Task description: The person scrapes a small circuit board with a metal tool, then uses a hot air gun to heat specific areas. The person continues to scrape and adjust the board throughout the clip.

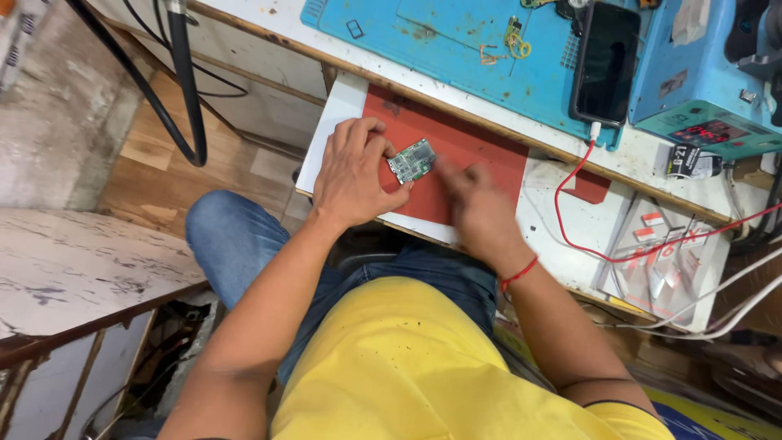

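Pinching small green circuit board (411, 160), left hand (352, 175), red mat (481, 151), blurred right hand (481, 213)

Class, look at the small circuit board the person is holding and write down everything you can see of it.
The circuit board is a small, flat, roughly rectangular green board with silvery metal parts covering much of its upper face; finer detail is too small to tell. It lies tilted at an angle over the red mat on a white pull-out shelf below the bench edge. The left hand grips its left end between thumb and fingers. The right hand, blurred, sits just to its right; contact cannot be told.
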